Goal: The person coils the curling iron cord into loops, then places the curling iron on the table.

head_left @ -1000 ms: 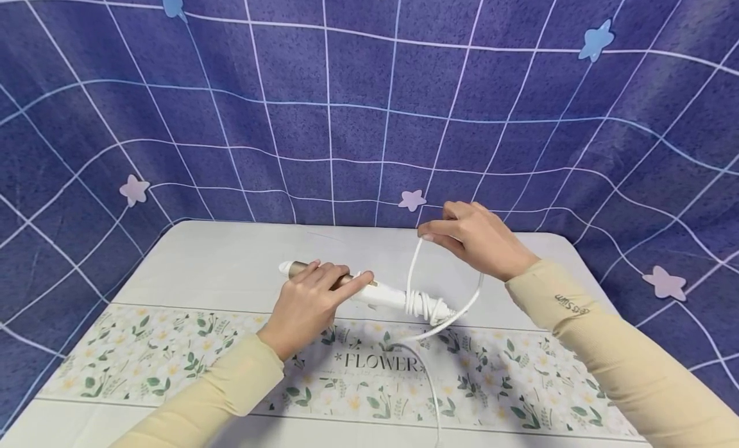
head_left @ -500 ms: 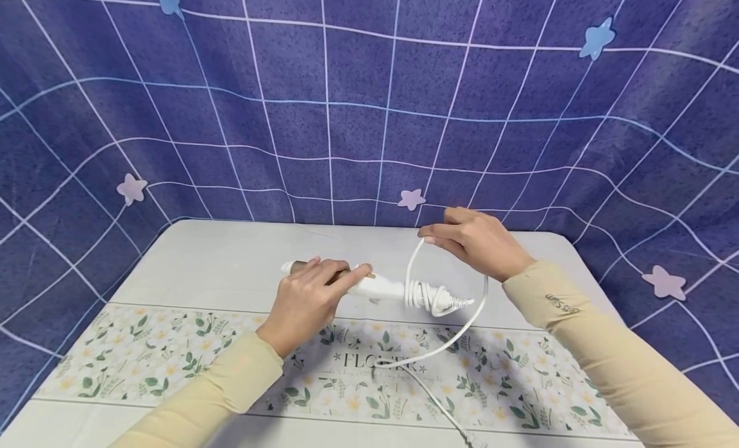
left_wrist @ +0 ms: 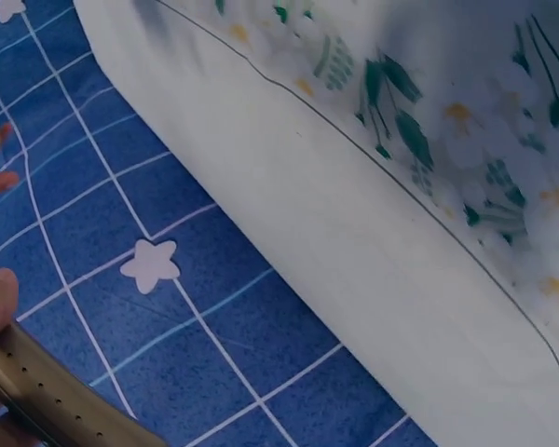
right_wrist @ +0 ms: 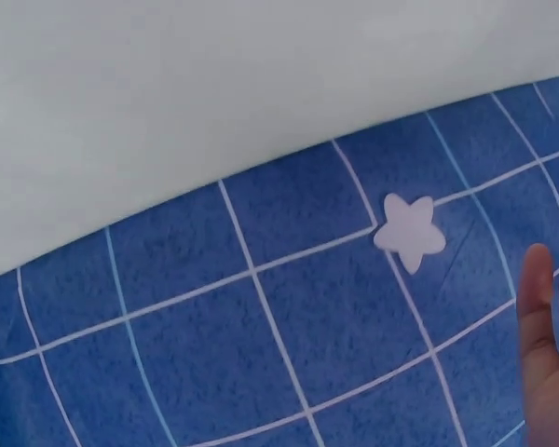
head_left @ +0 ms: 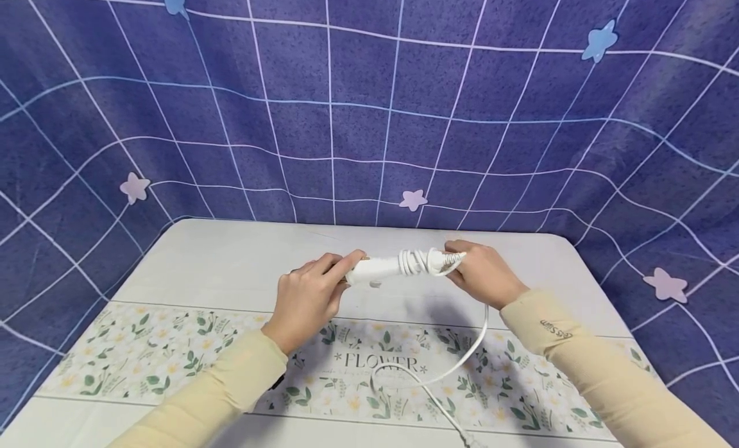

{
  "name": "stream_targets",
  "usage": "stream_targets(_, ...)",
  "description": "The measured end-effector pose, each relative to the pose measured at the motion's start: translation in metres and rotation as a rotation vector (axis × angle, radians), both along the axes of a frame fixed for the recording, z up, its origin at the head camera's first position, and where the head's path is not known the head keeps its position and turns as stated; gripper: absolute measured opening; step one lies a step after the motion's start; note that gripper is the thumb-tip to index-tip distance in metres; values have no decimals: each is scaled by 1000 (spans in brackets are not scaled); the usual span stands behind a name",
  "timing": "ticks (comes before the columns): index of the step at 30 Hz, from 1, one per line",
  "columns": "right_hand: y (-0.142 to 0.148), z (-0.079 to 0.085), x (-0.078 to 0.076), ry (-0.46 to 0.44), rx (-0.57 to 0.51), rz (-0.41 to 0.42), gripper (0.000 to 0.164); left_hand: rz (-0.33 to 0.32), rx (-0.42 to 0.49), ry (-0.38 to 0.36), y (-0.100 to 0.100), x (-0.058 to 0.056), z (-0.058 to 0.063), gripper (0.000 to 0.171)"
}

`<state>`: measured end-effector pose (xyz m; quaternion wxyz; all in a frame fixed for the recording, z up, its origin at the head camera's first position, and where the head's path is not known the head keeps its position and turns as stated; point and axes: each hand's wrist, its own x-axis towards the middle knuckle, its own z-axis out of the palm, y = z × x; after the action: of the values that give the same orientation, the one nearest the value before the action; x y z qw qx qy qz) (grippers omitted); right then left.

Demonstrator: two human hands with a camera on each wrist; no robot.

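My left hand (head_left: 306, 297) grips a curling iron (head_left: 375, 269) by its barrel, above the table. The white handle points right, with several turns of white cord (head_left: 411, 262) wound round it near the end. In the left wrist view a gold-brown part (left_wrist: 56, 391) with small holes shows at the lower left. My right hand (head_left: 485, 275) is at the handle's end, partly behind it, and holds the cord; its fingertips are hidden in the head view. Loose cord hangs below that hand down to the table. In the right wrist view only some fingers (right_wrist: 540, 326) show at the edge.
A white table (head_left: 231, 249) with a flower-printed band lies underneath. The cord's plug end (head_left: 472, 439) lies near the front edge. A blue gridded cloth (head_left: 358, 140) with stars hangs behind and around the table.
The curling iron has been raised, its handle end most. My right hand has moved down from above and beyond the handle to beside its end, taking the cord round behind it.
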<state>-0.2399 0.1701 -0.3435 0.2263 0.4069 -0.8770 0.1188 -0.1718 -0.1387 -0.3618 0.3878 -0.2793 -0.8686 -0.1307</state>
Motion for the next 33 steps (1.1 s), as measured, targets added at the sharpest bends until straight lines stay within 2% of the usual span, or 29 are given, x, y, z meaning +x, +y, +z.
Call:
stream_targets(2, -1, -4, 3, -2, -1, -23, 10, 9, 10, -10, 2, 0, 0, 59)
stream_targets(7, -6, -11, 10, 4, 19, -30, 20, 28, 17, -38, 7, 2, 2, 58)
stream_targets(12, -12, -21, 15, 40, 3, -4, 17, 24, 26, -89, 13, 7, 3, 58)
stream_targets(16, -20, -26, 19, 75, -19, 39, 16, 44, 23, -94, 16, 9, 4, 59)
stream_targets(22, -28, -24, 33, 78, 4, 68, 20, 105, 17, -97, 13, 8, 4, 61)
stream_targets(25, -30, -23, 40, 115, 18, 70, 20, 124, 1, -105, 11, 7, 4, 61)
stream_targets(33, -31, -13, 59, 152, 105, 21, 27, 177, -48, -107, 7, 2, 1, 60)
